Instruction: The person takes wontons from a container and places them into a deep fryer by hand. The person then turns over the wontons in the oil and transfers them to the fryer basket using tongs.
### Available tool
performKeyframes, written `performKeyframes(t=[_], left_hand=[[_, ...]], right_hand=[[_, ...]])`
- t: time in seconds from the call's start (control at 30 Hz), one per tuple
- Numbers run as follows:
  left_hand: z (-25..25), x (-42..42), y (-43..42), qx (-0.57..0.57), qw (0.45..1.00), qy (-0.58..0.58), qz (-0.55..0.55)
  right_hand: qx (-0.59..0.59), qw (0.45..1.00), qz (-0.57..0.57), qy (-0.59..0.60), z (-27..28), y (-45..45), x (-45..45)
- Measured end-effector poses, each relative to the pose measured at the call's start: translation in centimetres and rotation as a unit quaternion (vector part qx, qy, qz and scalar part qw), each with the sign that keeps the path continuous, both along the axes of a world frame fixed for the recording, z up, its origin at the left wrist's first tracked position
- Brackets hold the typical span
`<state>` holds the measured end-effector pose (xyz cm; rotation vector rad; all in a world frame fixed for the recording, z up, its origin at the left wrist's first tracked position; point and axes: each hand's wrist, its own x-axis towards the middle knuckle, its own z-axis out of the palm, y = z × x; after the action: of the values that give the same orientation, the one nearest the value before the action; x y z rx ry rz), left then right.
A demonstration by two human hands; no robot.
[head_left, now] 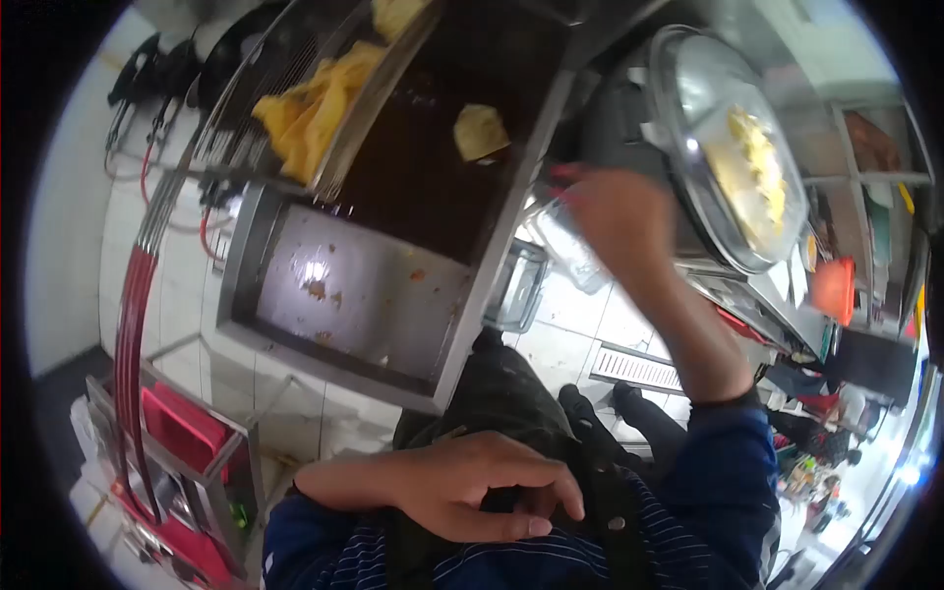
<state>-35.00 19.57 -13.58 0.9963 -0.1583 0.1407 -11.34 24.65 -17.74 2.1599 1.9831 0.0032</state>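
Observation:
My left hand (482,487) hangs in front of my torso, loosely curled, with a gap between thumb and fingers and nothing visible in it. My right hand (624,221) is over the gap between the fryer (438,379) and the pot at right; motion blurs its fingers, and whether it holds anything is unclear. Something small and red (563,175) shows by its fingertips. In the fryer's dark oil (413,157) floats a pale yellow piece of food (482,133). A wire fry basket (221,147) with yellow fried pieces (324,108) sits at the fryer's left.
The basket's long red handle (133,344) sticks out leftward. At right, a large dark pot (629,147) stands under a metal tray (678,79) with yellow food bits (757,167). A clear plastic container (516,285) is below. A cart with red trays (182,428) stands lower left.

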Motion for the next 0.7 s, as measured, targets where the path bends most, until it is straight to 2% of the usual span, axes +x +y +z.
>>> performKeyframes(t=[0.03, 0.07, 0.1, 0.13, 0.17, 0.2, 0.23, 0.27, 0.3, 0.33, 0.37, 0.43, 0.7], left_hand=[[0.5, 0.7, -0.3, 0.035, 0.999, -0.006, -0.014], [1.6, 2.3, -0.8, 0.092, 0.996, -0.016, -0.012], [2.1, 2.2, -1.8, 0.129, 0.991, -0.023, 0.009], [2.2, 2.0, -2.1, 0.150, 0.988, -0.022, 0.006], [2.0, 1.8, -2.2, 0.167, 0.986, -0.028, -0.003], [2.1, 0.6, -2.9, 0.151, 0.988, -0.009, 0.021], [2.0, -0.6, -3.4, 0.137, 0.989, 0.021, 0.053], [1.4, -1.5, -4.1, 0.091, 0.991, 0.038, 0.091], [1.7, -1.8, -4.7, 0.048, 0.985, 0.070, 0.149], [1.5, -2.4, -5.0, 0.063, 0.984, 0.067, 0.149], [1.5, -2.8, -5.4, 0.050, 0.978, 0.093, 0.181], [2.5, -2.0, -4.9, 0.034, 0.971, 0.116, 0.207], [1.2, -4.3, -4.3, 0.038, 0.970, 0.068, 0.229]], right_hand=[[0.063, 0.994, 0.027, 0.081, -1.9, 0.4, -1.1], [-0.036, 0.998, 0.032, -0.036, -4.0, 1.1, -3.6], [-0.050, 0.997, 0.054, -0.029, -6.1, 1.1, -4.7], [-0.085, 0.993, 0.081, 0.027, -6.5, 1.1, -5.3], [-0.012, 0.996, 0.087, 0.011, -9.3, 1.0, -5.8], [-0.007, 0.996, 0.086, -0.011, -10.9, 1.1, -6.5], [-0.051, 0.992, 0.066, -0.097, -13.0, 2.0, -7.9], [-0.025, 0.986, 0.041, -0.159, -15.5, 2.6, -8.4], [0.030, 0.994, 0.021, -0.102, -14.6, 1.8, -7.6], [0.089, 0.995, 0.019, -0.033, -14.1, 1.4, -8.0], [0.102, 0.994, 0.024, -0.031, -13.8, 1.5, -8.5], [0.069, 0.989, 0.061, -0.116, -12.1, 2.2, -6.9], [0.112, 0.987, 0.031, -0.107, -8.4, 3.1, -6.9]])
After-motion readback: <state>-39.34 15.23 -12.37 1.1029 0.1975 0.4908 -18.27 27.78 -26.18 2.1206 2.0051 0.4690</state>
